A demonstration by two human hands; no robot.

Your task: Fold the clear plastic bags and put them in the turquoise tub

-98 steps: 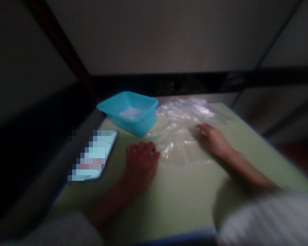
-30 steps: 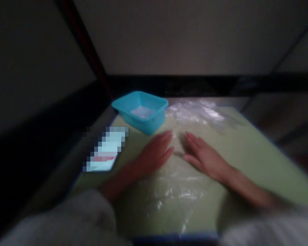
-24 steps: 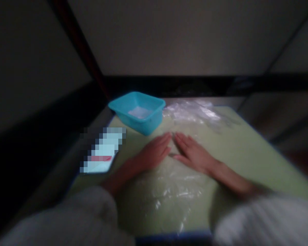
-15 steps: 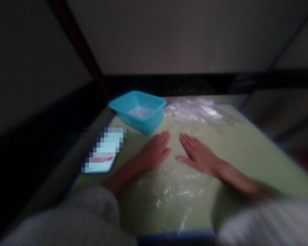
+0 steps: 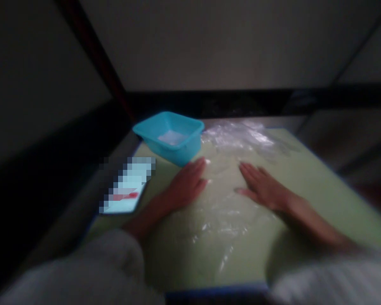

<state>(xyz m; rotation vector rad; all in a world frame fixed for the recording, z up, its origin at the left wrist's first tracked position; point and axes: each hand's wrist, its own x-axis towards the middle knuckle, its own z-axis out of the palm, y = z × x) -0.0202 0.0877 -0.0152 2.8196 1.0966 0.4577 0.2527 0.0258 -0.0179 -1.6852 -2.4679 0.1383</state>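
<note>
A sheet of clear plastic (image 5: 220,224), perhaps a bag, lies spread over the yellow-green tabletop (image 5: 324,199). My left hand (image 5: 189,182) rests flat on the plastic's left part, fingers stretched out, just in front of a turquoise basin (image 5: 186,152). On the right part of the plastic my right hand (image 5: 263,186) lies palm down, thumb apart from the fingers. Neither hand grips anything. The view is dim and blurred, so the plastic's edges are hard to make out.
White material, too blurred to name, lies inside the basin. Behind my hands is a pile of crumpled clear plastic (image 5: 241,133). At the left edge lies a flat, bright-faced object (image 5: 122,205), partly pixelated. A wall (image 5: 225,51) rises beyond the table.
My right hand has slid to the right across the plastic, and my left hand slightly to the left. The gap between them is wider.
</note>
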